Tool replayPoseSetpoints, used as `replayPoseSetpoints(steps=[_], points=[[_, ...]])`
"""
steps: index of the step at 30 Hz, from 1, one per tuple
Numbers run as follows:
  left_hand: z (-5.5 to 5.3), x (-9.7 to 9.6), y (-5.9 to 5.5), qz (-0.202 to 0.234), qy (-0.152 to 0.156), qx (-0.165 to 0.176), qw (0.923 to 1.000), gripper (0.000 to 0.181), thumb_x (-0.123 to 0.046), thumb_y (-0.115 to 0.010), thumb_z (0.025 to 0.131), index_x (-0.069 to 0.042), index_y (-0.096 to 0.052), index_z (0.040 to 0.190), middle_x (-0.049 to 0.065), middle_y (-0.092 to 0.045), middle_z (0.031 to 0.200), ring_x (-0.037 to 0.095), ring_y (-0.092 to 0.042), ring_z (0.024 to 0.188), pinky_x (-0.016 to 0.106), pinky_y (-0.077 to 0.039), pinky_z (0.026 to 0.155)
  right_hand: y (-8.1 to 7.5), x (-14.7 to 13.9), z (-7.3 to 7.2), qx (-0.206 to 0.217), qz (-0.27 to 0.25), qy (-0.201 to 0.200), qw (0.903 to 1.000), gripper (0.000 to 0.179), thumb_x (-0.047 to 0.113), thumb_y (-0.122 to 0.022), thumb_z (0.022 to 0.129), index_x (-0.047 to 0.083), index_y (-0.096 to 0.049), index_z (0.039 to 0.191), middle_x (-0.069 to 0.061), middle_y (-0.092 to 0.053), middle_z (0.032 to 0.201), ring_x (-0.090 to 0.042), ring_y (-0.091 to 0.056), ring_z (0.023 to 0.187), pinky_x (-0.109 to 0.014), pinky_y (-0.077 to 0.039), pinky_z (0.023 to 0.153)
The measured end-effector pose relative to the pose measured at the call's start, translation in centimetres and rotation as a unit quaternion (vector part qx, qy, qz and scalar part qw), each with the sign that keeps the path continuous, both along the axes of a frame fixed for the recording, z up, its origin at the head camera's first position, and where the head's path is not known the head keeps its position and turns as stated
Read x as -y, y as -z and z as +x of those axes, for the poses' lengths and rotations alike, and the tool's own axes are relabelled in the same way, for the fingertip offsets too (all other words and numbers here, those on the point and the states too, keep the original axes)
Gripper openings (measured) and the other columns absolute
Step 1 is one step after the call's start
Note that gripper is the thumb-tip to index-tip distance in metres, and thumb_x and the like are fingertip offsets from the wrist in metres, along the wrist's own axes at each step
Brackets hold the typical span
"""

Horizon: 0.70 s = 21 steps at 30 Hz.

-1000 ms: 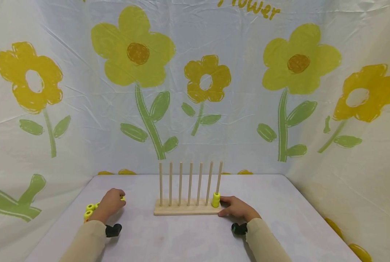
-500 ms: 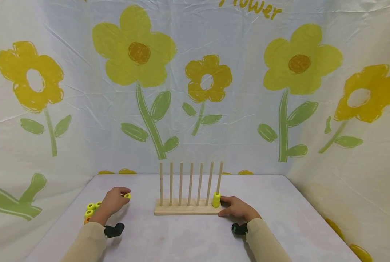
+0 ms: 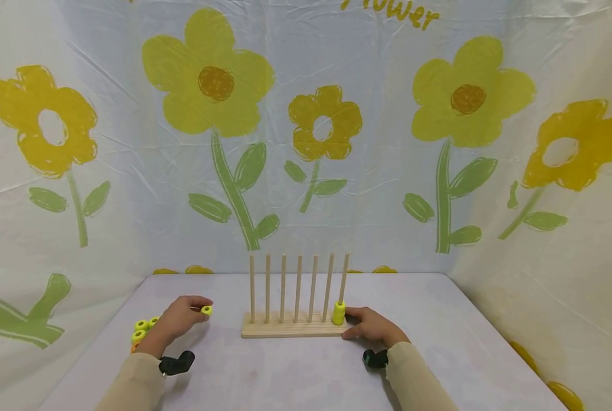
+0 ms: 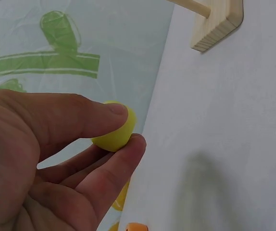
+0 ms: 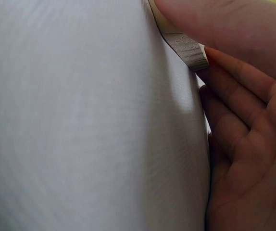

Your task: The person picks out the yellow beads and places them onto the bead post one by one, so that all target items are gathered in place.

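Yellow bead [image 3: 206, 310] in a fingertip pinch, wooden rack [image 3: 285, 330] held at one end

Nearest, along the bottom of the frame, are my cream sleeves [image 3: 131, 383]. Lower right, my right hand [image 3: 374, 326] grips the rack's end between thumb and fingers. Lower left, my left hand [image 3: 177, 317] pinches the bead, apparently above the table [image 3: 265, 371] and well apart from the rack. At lower centre stand seven pegs [image 3: 298, 288], the rightmost bearing a yellow stack [image 3: 339, 314]. Flowered cloth [image 3: 378, 171] fills the back.

I judge the bead could slip, since only thumb and fingertips bear on it, and being round it might roll off. A sideways push from my right hand could shift the rack.

My left wrist covers some loose beads [image 3: 140, 325], so I can't count them; an orange one [image 4: 137, 226] is cut off in the left wrist view. My right fingertips are partly hidden behind the board.
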<state>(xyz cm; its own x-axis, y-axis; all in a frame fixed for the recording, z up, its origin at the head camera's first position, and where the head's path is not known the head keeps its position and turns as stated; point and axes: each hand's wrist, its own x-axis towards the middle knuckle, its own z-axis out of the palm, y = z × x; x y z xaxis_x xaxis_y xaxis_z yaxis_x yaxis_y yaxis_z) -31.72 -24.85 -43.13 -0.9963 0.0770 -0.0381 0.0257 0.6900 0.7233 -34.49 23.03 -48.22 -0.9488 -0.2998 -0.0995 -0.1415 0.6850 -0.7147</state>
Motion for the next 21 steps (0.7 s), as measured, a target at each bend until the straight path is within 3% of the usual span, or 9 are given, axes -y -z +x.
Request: replayPoseSetpoints(steps=[11, 21], points=[[0.60, -0.16, 0.08, 0.010, 0.010, -0.004, 0.9999, 0.050, -0.020, -0.072, 0.087, -0.003, -0.057, 0.132, 0.013, -0.062, 0.126, 0.028, -0.060, 0.113, 0.047, -0.052, 0.089, -0.22, 0.05, 0.01, 0.005, 0.008, 0.010, 0.9999, 0.079, 0.029, -0.085, 0.071, 0.010, -0.053, 0.140, -0.014, -0.046, 0.148, -0.039, -0.034, 0.141, -0.064, -0.021, 0.114], [0.51, -0.86, -0.19, 0.027, 0.021, -0.011, 0.9994, 0.047, -0.024, -0.074, 0.085, -0.006, -0.062, 0.127, 0.009, -0.065, 0.123, 0.024, -0.061, 0.111, 0.043, -0.054, 0.090, -0.17, 0.00, 0.01, 0.001, 0.006, 0.006, 1.0000, 0.078, 0.029, -0.084, 0.071, 0.009, -0.053, 0.140, -0.014, -0.047, 0.147, -0.039, -0.034, 0.141, -0.063, -0.022, 0.114]])
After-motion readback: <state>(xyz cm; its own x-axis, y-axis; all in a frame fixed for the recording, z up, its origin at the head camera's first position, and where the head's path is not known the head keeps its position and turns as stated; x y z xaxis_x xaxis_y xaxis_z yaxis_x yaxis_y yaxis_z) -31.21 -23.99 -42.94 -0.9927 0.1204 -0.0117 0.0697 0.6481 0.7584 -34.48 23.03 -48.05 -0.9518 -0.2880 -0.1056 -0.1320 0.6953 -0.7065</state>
